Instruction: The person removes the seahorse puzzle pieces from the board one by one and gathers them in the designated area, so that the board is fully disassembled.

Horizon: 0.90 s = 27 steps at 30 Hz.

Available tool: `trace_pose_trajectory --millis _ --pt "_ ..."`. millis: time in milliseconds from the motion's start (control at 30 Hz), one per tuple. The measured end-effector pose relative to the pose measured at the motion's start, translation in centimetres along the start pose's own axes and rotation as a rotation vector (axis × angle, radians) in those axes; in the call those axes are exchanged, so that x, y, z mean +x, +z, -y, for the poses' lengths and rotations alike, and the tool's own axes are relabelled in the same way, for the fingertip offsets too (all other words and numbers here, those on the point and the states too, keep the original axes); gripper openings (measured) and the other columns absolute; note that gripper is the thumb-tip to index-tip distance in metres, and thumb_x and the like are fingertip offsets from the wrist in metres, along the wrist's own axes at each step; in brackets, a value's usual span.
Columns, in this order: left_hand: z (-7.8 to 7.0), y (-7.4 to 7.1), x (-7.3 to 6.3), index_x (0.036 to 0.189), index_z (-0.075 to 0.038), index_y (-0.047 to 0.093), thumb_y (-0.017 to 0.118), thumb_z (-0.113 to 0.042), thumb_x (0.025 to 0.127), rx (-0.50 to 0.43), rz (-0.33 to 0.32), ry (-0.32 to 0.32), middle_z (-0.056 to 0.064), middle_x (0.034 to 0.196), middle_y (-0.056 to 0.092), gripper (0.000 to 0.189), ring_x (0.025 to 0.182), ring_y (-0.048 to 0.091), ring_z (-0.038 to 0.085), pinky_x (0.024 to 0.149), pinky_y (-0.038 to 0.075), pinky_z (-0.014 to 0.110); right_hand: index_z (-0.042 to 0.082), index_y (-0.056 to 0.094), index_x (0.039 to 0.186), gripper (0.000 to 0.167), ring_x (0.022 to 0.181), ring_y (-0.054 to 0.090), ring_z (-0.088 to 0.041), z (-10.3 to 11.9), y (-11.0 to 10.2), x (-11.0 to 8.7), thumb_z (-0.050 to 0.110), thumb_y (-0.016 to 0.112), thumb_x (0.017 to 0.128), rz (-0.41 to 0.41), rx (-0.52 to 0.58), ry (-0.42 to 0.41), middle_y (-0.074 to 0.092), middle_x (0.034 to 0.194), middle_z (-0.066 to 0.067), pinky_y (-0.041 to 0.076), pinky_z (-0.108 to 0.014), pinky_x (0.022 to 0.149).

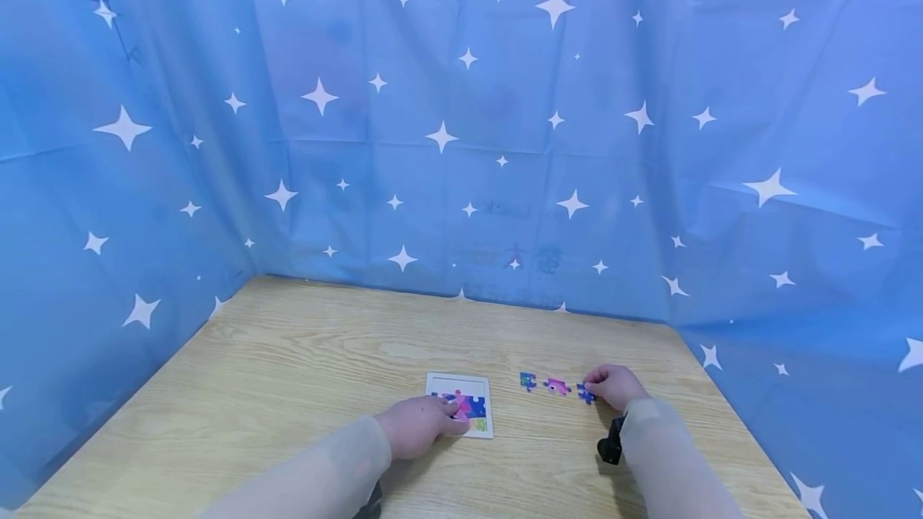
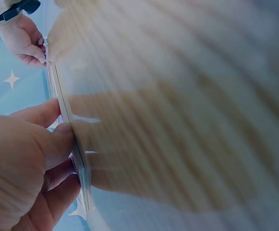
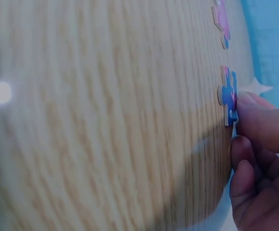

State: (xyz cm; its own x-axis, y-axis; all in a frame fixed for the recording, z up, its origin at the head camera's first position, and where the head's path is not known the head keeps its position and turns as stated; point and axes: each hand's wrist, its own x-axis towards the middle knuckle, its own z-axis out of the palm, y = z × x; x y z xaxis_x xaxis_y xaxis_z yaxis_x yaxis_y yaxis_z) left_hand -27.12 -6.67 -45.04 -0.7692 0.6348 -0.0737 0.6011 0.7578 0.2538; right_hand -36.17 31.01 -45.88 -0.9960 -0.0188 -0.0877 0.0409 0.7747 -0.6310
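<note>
On the table, a white-framed jigsaw board carries a partly covered pink, blue and green picture. My left hand lies over its left and lower part, fingers and thumb resting on it. In the left wrist view, that hand touches the board, seen edge-on. My right hand pinches the edge of a blue puzzle piece at table level. In the right wrist view, the thumb of the right hand meets the blue piece, and the other fingers are curled.
Between board and right hand lie a pink puzzle piece with an eye and a blue-green piece. The wooden table meets a blue star-patterned curtain behind and at both sides. A black wrist camera hangs under the right wrist.
</note>
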Motion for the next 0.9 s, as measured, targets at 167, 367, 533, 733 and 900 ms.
trace_pose_trajectory --millis 167,367,533,733,900 --pt "0.0 -0.1 0.0 0.132 -0.035 0.058 0.045 -0.036 0.1 0.02 -0.001 0.009 -0.006 0.143 0.049 0.035 0.13 0.047 0.022 0.107 0.039 0.038 0.003 0.068 0.096 0.01 0.08 0.053 -0.02 0.5 0.2 0.0 0.011 0.063 0.092 -0.019 0.001 -0.001 0.061 0.09 -0.006 0.044 -0.034 0.072" --pt "-0.1 -0.1 -0.1 0.132 -0.035 0.058 0.044 -0.038 0.1 0.009 0.002 0.002 -0.006 0.143 0.049 0.035 0.13 0.047 0.022 0.107 0.039 0.039 0.001 0.066 0.105 0.017 0.081 0.054 -0.021 3.4 1.0 -0.3 0.012 0.062 0.093 -0.015 0.038 -0.04 0.063 0.094 -0.007 0.046 -0.037 0.071" --pt "-0.1 -0.1 -0.1 0.131 -0.036 0.059 0.044 -0.038 0.1 0.011 -0.004 -0.003 -0.006 0.142 0.05 0.035 0.13 0.048 0.022 0.106 0.04 0.039 0.001 0.066 0.107 0.018 0.08 0.056 -0.021 6.6 2.6 -0.4 0.011 0.062 0.093 0.009 0.099 -0.08 0.063 0.095 -0.006 0.047 -0.035 0.071" --pt "-0.2 -0.2 -0.1 0.132 -0.035 0.059 0.044 -0.039 0.1 -0.001 0.001 -0.008 -0.006 0.142 0.049 0.035 0.13 0.047 0.023 0.106 0.039 0.039 0.009 0.068 0.099 0.01 0.077 0.053 -0.019 10.0 5.2 0.4 0.016 0.065 0.092 0.054 0.133 -0.098 0.062 0.092 -0.002 0.046 -0.031 0.065" --pt "-0.1 -0.2 -0.1 0.133 -0.034 0.058 0.044 -0.037 0.1 0.003 0.003 0.007 -0.005 0.142 0.049 0.036 0.13 0.047 0.022 0.106 0.04 0.039 0.009 0.069 0.096 0.008 0.082 0.056 -0.018 12.7 7.2 0.2 0.016 0.067 0.091 0.113 0.148 -0.197 0.064 0.091 -0.001 0.048 -0.033 0.071"
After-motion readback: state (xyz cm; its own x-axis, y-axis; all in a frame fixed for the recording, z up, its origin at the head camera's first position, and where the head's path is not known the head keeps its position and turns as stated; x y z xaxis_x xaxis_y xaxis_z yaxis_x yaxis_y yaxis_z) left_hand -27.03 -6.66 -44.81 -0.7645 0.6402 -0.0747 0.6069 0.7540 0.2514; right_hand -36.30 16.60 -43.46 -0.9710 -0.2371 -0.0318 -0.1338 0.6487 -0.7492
